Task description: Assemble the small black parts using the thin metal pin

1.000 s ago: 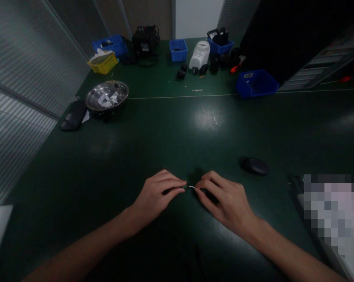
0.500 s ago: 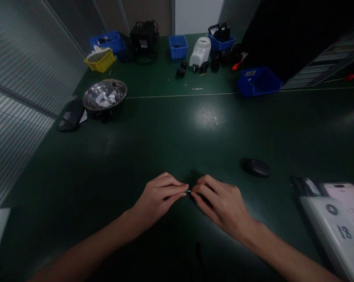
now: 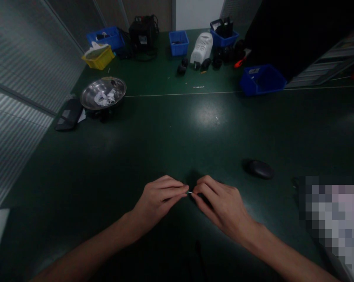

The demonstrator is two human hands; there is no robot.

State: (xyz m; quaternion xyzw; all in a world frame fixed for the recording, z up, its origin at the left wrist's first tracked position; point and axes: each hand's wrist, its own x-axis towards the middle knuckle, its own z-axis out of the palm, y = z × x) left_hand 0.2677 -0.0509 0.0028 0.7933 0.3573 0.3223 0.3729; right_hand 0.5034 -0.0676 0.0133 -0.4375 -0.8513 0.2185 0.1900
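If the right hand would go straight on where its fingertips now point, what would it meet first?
Most likely the left hand: the right hand points toward it, with only a thin pale piece, seemingly pinched by both, showing between them. Exact depth is unclear.

Have a piece (image 3: 190,192) between left hand (image 3: 161,200) and right hand (image 3: 224,203), over the table (image 3: 177,149). Have a computer mouse (image 3: 260,169) to the right, a bowl (image 3: 89,96) with scraps (image 3: 104,99) inside farther back at left, and a basket (image 3: 102,60) behind the bowl.
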